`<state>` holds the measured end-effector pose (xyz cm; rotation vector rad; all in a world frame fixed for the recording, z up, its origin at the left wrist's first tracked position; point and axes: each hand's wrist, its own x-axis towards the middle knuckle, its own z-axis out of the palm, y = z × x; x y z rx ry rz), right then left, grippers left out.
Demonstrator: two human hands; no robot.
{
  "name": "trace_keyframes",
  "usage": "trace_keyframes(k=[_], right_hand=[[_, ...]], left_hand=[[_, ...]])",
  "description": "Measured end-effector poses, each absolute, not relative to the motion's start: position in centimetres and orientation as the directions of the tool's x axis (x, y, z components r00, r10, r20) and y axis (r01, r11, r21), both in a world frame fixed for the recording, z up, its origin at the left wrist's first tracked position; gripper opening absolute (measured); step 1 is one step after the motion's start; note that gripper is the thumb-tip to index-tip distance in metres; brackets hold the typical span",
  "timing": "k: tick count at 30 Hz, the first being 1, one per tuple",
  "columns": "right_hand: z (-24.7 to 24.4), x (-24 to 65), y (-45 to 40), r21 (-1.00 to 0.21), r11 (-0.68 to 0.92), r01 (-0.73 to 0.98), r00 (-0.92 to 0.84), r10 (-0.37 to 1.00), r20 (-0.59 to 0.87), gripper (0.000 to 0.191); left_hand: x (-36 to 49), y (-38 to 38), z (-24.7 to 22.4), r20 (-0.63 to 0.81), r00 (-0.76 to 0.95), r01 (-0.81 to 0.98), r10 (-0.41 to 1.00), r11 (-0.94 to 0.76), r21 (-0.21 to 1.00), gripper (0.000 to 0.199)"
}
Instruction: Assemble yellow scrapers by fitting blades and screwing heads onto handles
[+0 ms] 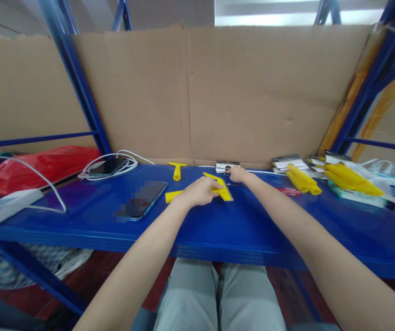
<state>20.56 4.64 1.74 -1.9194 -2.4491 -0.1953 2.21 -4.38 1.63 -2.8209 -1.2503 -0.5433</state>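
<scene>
Holding a yellow scraper (224, 193) low over the middle of the blue tabletop (197, 230), left hand (200, 192) curled across it, fingers pinching near its wide head; handle (172, 196) sticks out by the wrist. Right hand (238, 175) is at a black-and-white card (222, 165) near the cardboard wall (252, 92); fingers look bent, but can't tell if they grip anything. Scraper looks like light, stiff plastic, probably smooth and a bit slippery, unlikely to break; the round handle should give the surest hold, the thin front edge best kept clear of fingertips. Card looks light and easy to bend; take it by an edge. Phone (148, 199) lies left of the scraper, second yellow tool (177, 170) behind, more yellow handles (302, 179) off to the right.
</scene>
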Motion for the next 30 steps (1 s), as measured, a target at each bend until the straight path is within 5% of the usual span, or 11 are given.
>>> trace_keyframes(k=[30], right_hand=[[1.74,20.70,4.73,0.109,0.318,0.942,-0.328,0.940,0.097,0.043]], left_hand=[[2.23,-4.58,1.78,0.297,0.622,0.718,0.725,-0.679,0.154,0.030]])
